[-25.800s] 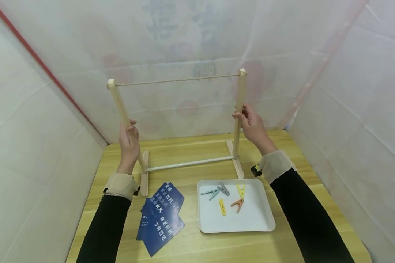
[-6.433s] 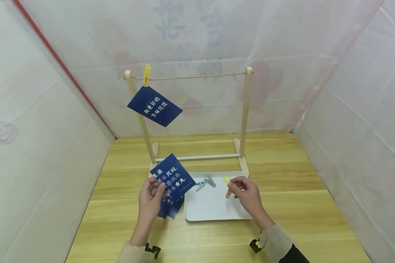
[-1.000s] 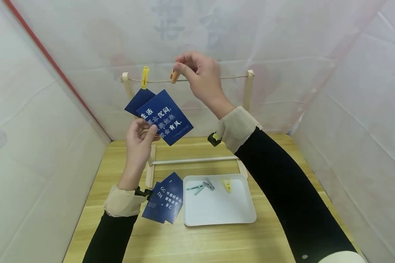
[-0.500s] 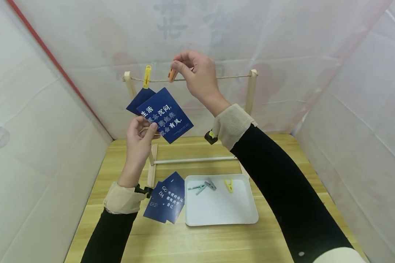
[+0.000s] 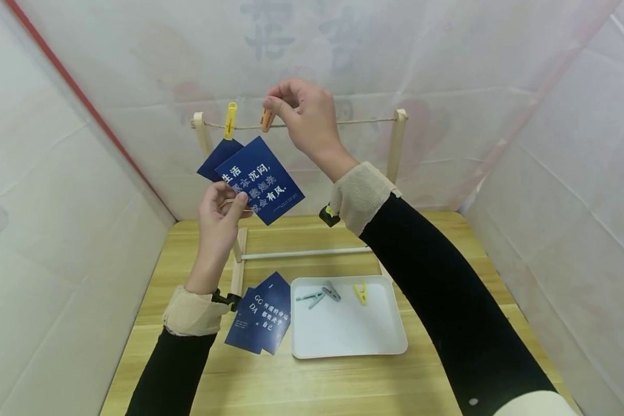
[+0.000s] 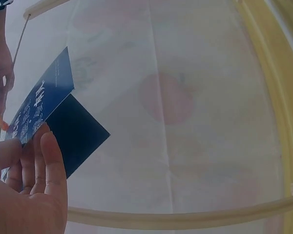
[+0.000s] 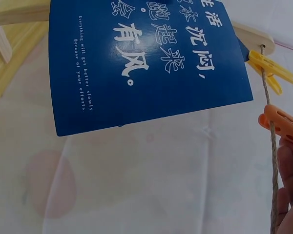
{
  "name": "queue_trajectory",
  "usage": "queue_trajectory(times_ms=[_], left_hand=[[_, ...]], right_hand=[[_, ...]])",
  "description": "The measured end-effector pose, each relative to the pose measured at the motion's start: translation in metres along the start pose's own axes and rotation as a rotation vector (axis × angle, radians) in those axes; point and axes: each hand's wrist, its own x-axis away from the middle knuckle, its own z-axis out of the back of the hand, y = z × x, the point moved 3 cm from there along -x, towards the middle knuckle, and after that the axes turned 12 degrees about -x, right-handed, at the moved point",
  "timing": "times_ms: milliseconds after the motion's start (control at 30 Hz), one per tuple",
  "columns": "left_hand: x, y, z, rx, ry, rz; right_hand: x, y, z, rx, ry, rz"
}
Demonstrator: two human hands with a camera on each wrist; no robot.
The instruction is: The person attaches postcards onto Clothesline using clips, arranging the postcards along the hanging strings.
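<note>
My left hand (image 5: 221, 216) pinches a dark blue card with white lettering (image 5: 270, 182) by its lower left edge. The card is tilted, its top corner just under the rope (image 5: 338, 122). Between the fingers of my right hand (image 5: 312, 118) is an orange clothespin (image 5: 267, 120), its tip at the rope; in the right wrist view the orange clothespin (image 7: 283, 124) is apart from the card. Whether it clamps the rope I cannot tell. A yellow clothespin (image 5: 230, 121) on the rope holds another blue card (image 5: 218, 162), partly hidden behind the held one.
The rope spans two wooden posts (image 5: 395, 144) of a stand with a white lower bar (image 5: 307, 253). On the wooden table (image 5: 343, 387) lie a white tray (image 5: 348, 341) with three clothespins and overlapping blue cards (image 5: 260, 312). Pale cloth walls surround the table.
Earlier both hands held the stand's posts and every card lay on the table; one card now hangs by a yellow clothespin. Lately my right hand shifts slightly left along the rope with the orange clothespin.
</note>
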Motion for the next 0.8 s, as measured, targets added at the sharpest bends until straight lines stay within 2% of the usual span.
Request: queue_trajectory(times_ms=[267, 533, 800], left_hand=[[0.001, -0.001, 0.001, 0.017, -0.003, 0.011], [0.001, -0.002, 0.002, 0.032, 0.003, 0.01], [0.002, -0.003, 0.003, 0.035, -0.007, 0.018]], right_hand=[[0.001, -0.003, -0.008, 0.058, -0.06, -0.087], [0.003, -0.006, -0.01, 0.07, -0.102, -0.1], [0.004, -0.008, -0.013, 0.082, -0.183, -0.101]])
